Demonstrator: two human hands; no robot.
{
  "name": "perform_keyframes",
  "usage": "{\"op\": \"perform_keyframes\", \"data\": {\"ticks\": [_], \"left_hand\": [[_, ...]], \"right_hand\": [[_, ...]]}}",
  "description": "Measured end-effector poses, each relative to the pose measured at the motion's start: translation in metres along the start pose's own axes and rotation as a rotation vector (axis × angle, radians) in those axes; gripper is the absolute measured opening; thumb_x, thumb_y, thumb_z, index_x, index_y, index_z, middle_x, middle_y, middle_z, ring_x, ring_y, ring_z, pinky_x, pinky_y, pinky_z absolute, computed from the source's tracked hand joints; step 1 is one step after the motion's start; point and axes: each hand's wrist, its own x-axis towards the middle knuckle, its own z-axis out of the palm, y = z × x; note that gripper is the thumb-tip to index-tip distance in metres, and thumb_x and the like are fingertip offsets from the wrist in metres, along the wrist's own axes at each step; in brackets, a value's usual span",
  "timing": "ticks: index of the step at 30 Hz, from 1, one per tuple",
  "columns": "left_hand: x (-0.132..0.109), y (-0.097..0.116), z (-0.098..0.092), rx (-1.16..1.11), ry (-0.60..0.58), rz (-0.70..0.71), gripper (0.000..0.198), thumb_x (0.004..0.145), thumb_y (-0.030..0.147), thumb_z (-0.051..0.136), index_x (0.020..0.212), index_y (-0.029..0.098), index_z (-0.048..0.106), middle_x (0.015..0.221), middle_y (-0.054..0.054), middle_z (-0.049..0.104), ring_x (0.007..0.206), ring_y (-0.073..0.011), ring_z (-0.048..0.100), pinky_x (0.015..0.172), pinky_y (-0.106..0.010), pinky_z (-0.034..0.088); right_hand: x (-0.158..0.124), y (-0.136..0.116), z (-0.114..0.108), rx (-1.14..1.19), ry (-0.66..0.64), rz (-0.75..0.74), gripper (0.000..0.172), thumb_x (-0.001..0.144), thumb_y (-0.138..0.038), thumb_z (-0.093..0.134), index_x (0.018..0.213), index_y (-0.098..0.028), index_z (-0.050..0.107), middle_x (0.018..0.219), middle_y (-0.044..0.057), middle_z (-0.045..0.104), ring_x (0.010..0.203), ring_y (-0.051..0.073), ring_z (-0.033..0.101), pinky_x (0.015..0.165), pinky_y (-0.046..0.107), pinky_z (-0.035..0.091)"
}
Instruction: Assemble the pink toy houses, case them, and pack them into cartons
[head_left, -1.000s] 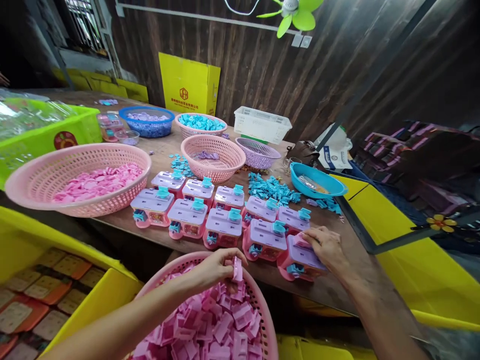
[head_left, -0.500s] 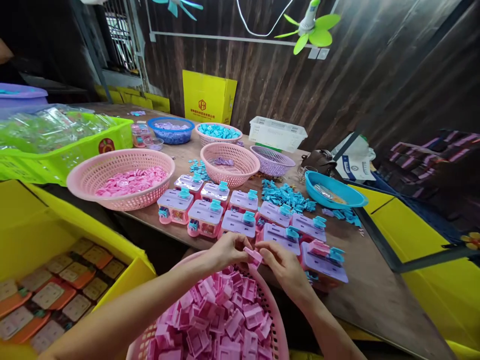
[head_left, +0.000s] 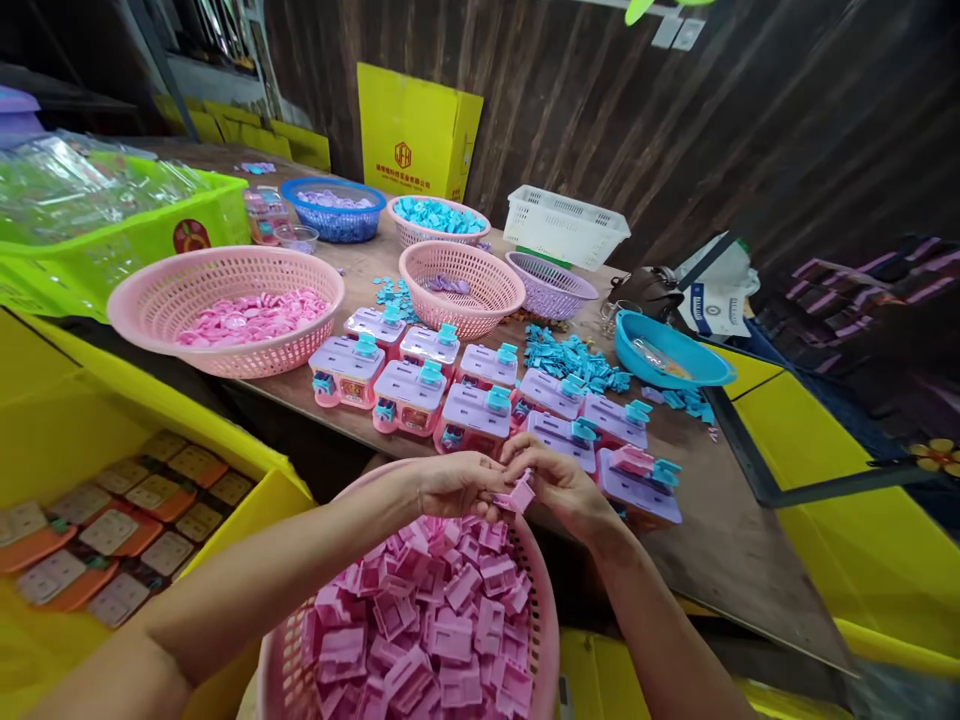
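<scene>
A small pink plastic part [head_left: 519, 494] is between my hands, above the basket's far rim. My left hand [head_left: 461, 484] closes its fingers on the part from the left. From the right, my right hand [head_left: 559, 485] pinches the same part, and its fingertips meet those of the left. Below them a pink basket [head_left: 546, 620] holds a heap of similar pink plastic parts [head_left: 431, 640]. Just beyond the hands stand rows of small toy boxes with lilac tops [head_left: 474, 412] and turquoise pieces on them. On the nearest right box [head_left: 637, 490] lies a pink part [head_left: 632, 460].
Loose turquoise pieces [head_left: 574, 360] lie behind the boxes. Several baskets stand farther back, among them a pink one with pink discs [head_left: 225, 260] and a blue bowl [head_left: 667, 350]. At left are a green crate [head_left: 90, 270] and an open yellow carton [head_left: 285, 490].
The view has tilted downward, so the fan has nearly left the frame. My hands have drawn closer together around the pink part, and the part has turned.
</scene>
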Motion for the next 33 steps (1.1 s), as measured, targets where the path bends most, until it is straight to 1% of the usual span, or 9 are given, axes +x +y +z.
{"op": "perform_keyframes", "data": {"ticks": [3, 8, 10, 12, 17, 21, 25, 29, 33], "left_hand": [[-0.010, 0.002, 0.000, 0.143, 0.101, 0.056, 0.023, 0.069, 0.033, 0.061, 0.079, 0.013, 0.054, 0.064, 0.002, 0.056, 0.049, -0.0069, 0.053, 0.051, -0.019, 0.042], [-0.033, -0.021, 0.006, 1.360, 0.499, 0.089, 0.032, 0.075, 0.038, 0.058, 0.096, 0.014, 0.056, 0.094, -0.010, 0.064, 0.085, -0.0251, 0.060, 0.070, -0.034, 0.046], [-0.035, -0.038, 0.010, 1.664, 0.494, -0.040, 0.038, 0.073, 0.029, 0.060, 0.107, 0.012, 0.055, 0.105, -0.017, 0.062, 0.094, -0.0313, 0.060, 0.075, -0.039, 0.046], [-0.034, -0.050, 0.012, 1.758, 0.435, -0.140, 0.036, 0.075, 0.016, 0.054, 0.110, 0.010, 0.054, 0.104, -0.018, 0.063, 0.092, -0.0308, 0.061, 0.073, -0.037, 0.046], [-0.042, -0.043, -0.001, 1.520, 0.490, 0.044, 0.019, 0.076, 0.012, 0.045, 0.090, 0.015, 0.058, 0.085, -0.008, 0.065, 0.080, -0.0226, 0.062, 0.067, -0.029, 0.045], [-0.050, -0.024, -0.013, 1.000, 0.438, 0.200, 0.025, 0.074, 0.020, 0.055, 0.099, 0.017, 0.053, 0.087, -0.002, 0.061, 0.077, -0.0168, 0.059, 0.066, -0.026, 0.045], [-0.048, -0.015, -0.018, 0.446, 0.316, 0.198, 0.036, 0.068, 0.034, 0.067, 0.093, 0.015, 0.048, 0.074, 0.000, 0.058, 0.061, -0.0134, 0.059, 0.061, -0.029, 0.049], [-0.053, -0.006, -0.017, 0.333, 0.315, 0.256, 0.044, 0.061, 0.036, 0.076, 0.089, 0.013, 0.052, 0.070, 0.000, 0.059, 0.057, -0.0111, 0.058, 0.057, -0.026, 0.048], [-0.071, 0.002, -0.020, 0.290, 0.366, 0.305, 0.052, 0.065, 0.032, 0.075, 0.109, 0.012, 0.055, 0.065, 0.003, 0.058, 0.052, -0.0077, 0.055, 0.052, -0.020, 0.043]], "right_hand": [[-0.002, 0.002, -0.010, -0.032, 0.135, 0.053, 0.036, 0.080, -0.055, 0.052, 0.071, -0.021, 0.060, 0.089, 0.003, 0.055, 0.080, 0.016, 0.052, 0.075, 0.030, 0.043], [0.008, 0.014, -0.055, -0.636, 0.649, 0.126, 0.037, 0.080, -0.053, 0.046, 0.076, -0.020, 0.063, 0.070, 0.003, 0.061, 0.069, 0.020, 0.050, 0.068, 0.032, 0.037], [0.018, 0.020, -0.066, -0.887, 0.685, 0.066, 0.035, 0.082, -0.047, 0.045, 0.075, -0.020, 0.066, 0.075, 0.006, 0.066, 0.076, 0.022, 0.051, 0.072, 0.033, 0.034], [0.028, 0.026, -0.069, -1.043, 0.598, 0.048, 0.032, 0.085, -0.039, 0.044, 0.073, -0.021, 0.067, 0.077, 0.005, 0.068, 0.079, 0.022, 0.052, 0.074, 0.034, 0.030], [0.034, 0.042, -0.066, -1.215, 0.517, 0.043, 0.030, 0.088, -0.027, 0.043, 0.073, -0.021, 0.068, 0.081, 0.004, 0.071, 0.077, 0.020, 0.052, 0.073, 0.032, 0.025], [0.029, 0.051, -0.062, -1.282, 0.558, 0.006, 0.028, 0.088, -0.024, 0.044, 0.074, -0.019, 0.067, 0.078, 0.005, 0.070, 0.076, 0.020, 0.052, 0.071, 0.031, 0.023], [0.031, 0.055, -0.058, -1.331, 0.587, 0.010, 0.027, 0.087, -0.022, 0.043, 0.071, -0.019, 0.064, 0.076, 0.005, 0.069, 0.078, 0.021, 0.051, 0.072, 0.032, 0.022], [0.034, 0.046, -0.060, -1.352, 0.547, 0.049, 0.026, 0.087, -0.021, 0.043, 0.071, -0.019, 0.064, 0.077, 0.005, 0.068, 0.080, 0.022, 0.050, 0.076, 0.035, 0.024], [0.019, 0.027, -0.042, -1.341, 0.538, -0.048, 0.027, 0.090, -0.024, 0.038, 0.094, -0.021, 0.065, 0.094, 0.008, 0.064, 0.090, 0.024, 0.049, 0.078, 0.038, 0.030]]}}
